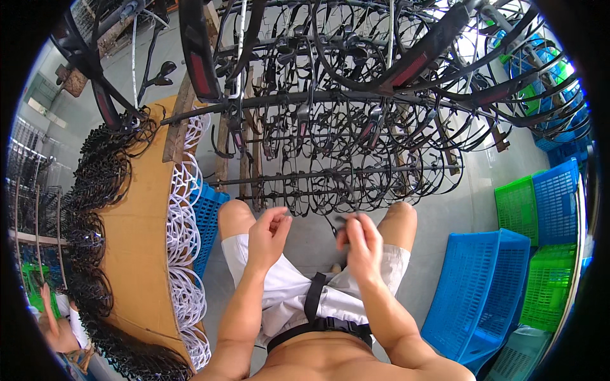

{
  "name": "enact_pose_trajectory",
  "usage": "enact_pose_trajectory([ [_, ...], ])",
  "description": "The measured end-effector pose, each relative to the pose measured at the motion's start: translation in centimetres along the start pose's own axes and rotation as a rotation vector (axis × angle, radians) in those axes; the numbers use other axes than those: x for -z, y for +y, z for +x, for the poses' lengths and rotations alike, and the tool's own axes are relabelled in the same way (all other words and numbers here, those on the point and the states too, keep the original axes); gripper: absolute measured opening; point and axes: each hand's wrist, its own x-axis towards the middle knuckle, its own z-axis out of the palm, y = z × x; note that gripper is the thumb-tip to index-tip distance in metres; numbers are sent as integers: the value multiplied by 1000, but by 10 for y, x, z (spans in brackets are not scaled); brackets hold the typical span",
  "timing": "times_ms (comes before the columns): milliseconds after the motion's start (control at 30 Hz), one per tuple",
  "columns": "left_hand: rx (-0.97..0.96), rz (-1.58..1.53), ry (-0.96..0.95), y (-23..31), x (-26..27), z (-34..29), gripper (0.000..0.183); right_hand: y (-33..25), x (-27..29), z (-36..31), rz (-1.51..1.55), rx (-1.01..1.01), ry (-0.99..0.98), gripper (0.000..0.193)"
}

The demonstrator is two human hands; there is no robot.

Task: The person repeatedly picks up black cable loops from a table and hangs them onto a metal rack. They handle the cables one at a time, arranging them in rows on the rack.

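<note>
My left hand (272, 230) is raised above my left thigh with its fingers curled toward the thumb; whatever they may hold does not show. Level with it, my right hand (362, 240) is closed, and a small black plastic piece (338, 223) sticks out at its fingertips, slightly blurred. Just beyond both hands stands a rack with dark horizontal bars (318, 173). Many thin black curved plastic pieces (406, 181) hang from it in rows. Larger black curved parts with red inner strips (202, 66) hang closer to the camera.
At my left, a brown cardboard-topped surface (136, 235) carries stacked black curved pieces (89, 238) and white curved pieces (184, 235). A blue crate (206, 219) stands beside it. Blue crates (460, 286) and green crates (549, 286) are at my right. Another person (60, 330) is at the far left.
</note>
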Motion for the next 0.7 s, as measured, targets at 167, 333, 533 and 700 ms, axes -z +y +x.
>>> enact_pose_trajectory([
  [167, -231, 210, 74, -2, -29, 19, 24, 51, -46, 51, 113, -20, 88, 21],
  [333, -316, 279, 103, -5, -34, 27, 14, 67, -65, 87, 106, -78, 156, 23],
  [533, -294, 261, 77, -11, -32, 22, 10, 61, -72, 110, 124, -182, 167, 25],
  [700, -277, 249, 86, -10, -35, 20, 11, 66, -72, 116, 78, -164, 118, 26],
])
